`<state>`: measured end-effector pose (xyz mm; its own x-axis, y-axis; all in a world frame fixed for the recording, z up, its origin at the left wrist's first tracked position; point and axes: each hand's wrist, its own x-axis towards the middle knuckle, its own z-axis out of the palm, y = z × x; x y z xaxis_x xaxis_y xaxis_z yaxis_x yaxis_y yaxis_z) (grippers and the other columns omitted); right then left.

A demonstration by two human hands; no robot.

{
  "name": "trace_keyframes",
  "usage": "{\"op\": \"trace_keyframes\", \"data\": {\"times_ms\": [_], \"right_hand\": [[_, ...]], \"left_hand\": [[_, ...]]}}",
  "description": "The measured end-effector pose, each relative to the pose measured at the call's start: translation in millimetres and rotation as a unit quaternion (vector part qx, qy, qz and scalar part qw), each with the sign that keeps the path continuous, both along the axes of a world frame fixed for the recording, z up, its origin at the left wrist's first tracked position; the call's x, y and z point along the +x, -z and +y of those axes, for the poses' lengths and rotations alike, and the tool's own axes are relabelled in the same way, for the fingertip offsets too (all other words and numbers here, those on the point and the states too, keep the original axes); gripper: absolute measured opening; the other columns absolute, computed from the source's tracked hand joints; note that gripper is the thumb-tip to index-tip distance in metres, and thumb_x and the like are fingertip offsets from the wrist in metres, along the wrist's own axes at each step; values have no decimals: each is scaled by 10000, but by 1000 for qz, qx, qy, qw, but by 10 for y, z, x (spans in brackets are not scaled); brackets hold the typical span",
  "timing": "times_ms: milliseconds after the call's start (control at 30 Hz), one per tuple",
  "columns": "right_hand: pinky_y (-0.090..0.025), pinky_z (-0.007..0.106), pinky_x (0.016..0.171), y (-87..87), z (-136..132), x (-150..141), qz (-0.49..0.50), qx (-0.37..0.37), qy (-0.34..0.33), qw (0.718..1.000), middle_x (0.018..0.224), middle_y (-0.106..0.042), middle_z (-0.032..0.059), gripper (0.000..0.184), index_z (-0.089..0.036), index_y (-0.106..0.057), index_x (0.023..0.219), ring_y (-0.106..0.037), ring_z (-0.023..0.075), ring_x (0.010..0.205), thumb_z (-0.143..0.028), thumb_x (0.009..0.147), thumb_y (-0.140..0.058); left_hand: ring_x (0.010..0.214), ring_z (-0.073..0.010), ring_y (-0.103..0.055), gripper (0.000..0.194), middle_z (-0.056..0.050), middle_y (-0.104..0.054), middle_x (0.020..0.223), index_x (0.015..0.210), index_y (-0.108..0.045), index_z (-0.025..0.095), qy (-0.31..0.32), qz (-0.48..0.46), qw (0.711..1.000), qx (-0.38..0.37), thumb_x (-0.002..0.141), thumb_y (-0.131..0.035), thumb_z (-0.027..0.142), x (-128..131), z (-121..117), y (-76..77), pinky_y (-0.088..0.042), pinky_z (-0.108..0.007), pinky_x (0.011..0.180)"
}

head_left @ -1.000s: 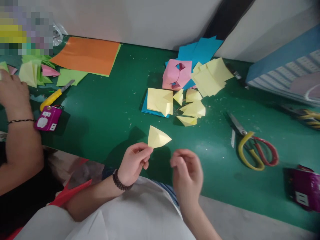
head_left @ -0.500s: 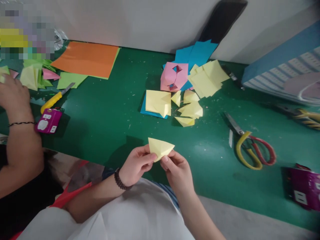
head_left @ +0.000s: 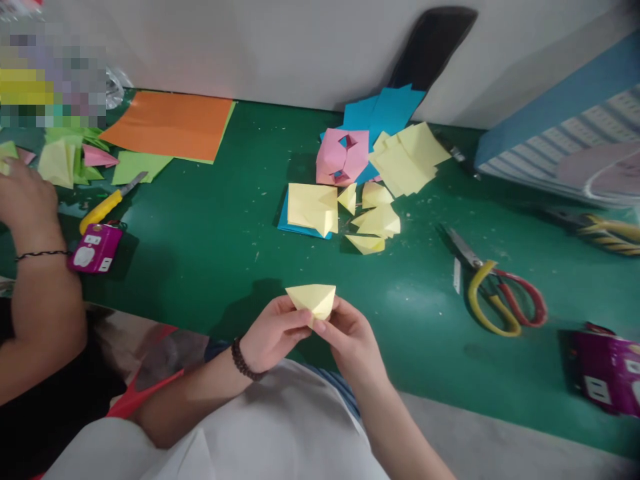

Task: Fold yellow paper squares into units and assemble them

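The left hand (head_left: 275,333) and right hand (head_left: 353,347) held a folded yellow paper piece (head_left: 313,300) pinched between them, lower centre of the frame, above the green cutting mat (head_left: 200,267) (a beaded bracelet (head_left: 243,359) circled the left wrist). Its long axis ran crosswise, with the broad edge up and the tip pointing down between the hands.

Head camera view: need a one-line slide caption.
Left hand and right hand pinch a folded yellow paper piece over a green mat, scissors nearby.
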<state>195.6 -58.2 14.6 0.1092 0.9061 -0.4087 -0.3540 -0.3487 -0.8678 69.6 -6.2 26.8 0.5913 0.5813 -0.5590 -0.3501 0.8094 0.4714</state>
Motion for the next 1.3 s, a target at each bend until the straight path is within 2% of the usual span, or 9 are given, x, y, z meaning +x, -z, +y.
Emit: {"op": "trace_keyframes", "data": {"times_ms": [100,267,400,467,567,667,900,1100,1300], "right_hand": [[-558,365,780,-3,17,8,8,1,0,1000,897,-714,46,346,-234,-697,860,-662,195,802,-496,653,-788],[-556,378,824,-34,34,95,37,-2,-80,996,986,-720,66,319,-234,-734,912,-679,206,853,-477,706,-754],[-553,357,831,-46,30,135,55,3,-106,993,1014,-692,56,334,-248,-729,988,-658,189,893,-406,698,-779],[-559,331,790,-49,30,138,58,1,-104,993,975,-669,41,314,-251,-729,976,-647,166,848,-365,691,-792],[-561,303,685,-62,46,145,52,2,-90,995,848,-606,4,209,-228,-715,832,-618,135,724,-345,681,-799],[-542,285,607,-88,80,180,76,7,-99,992,772,-537,-28,190,-215,-652,721,-594,117,644,-341,692,-790],[-496,284,684,-168,120,323,-15,-4,-201,980,823,-495,-3,261,-188,-658,761,-549,124,729,-428,725,-755],[-463,272,660,-166,119,320,-30,-24,-185,982,787,-506,-3,327,-196,-574,744,-518,130,726,-469,715,-750],[-428,263,619,-146,127,325,-18,-26,-190,981,732,-468,-24,353,-197,-567,714,-484,115,672,-488,685,-765]], "left_hand": [[628,-82,-423,439,-26,-572,736,843,-709,135,12,-3,1000,-6,526,-876,389,-37,-5,29,-287,-214,543],[575,-62,-383,379,6,-514,663,825,-698,131,57,-20,998,-8,587,-852,382,-140,48,65,-275,-215,524],[630,-74,-462,352,-13,-547,719,846,-696,113,71,-6,997,-15,618,-835,341,-153,69,42,-314,-213,564],[652,-82,-486,359,-26,-567,747,853,-695,106,70,-4,997,-24,621,-830,344,-142,54,31,-337,-218,589],[617,-77,-476,337,-22,-560,715,802,-684,99,74,-7,997,-32,601,-834,324,-130,18,29,-356,-224,587],[621,-90,-497,327,-28,-565,712,766,-682,99,80,-8,996,-25,581,-836,321,-132,-2,31,-392,-235,596],[770,-126,-566,364,-41,-622,833,903,-713,113,113,-14,993,21,629,-819,328,-149,-1,13,-456,-272,756],[841,-165,-605,402,-72,-660,896,942,-724,114,101,-17,995,20,641,-825,360,-138,-11,20,-466,-334,846],[849,-191,-629,376,-87,-688,881,906,-737,104,107,-23,994,13,616,-832,325,-147,-6,46,-463,-382,898]]}}
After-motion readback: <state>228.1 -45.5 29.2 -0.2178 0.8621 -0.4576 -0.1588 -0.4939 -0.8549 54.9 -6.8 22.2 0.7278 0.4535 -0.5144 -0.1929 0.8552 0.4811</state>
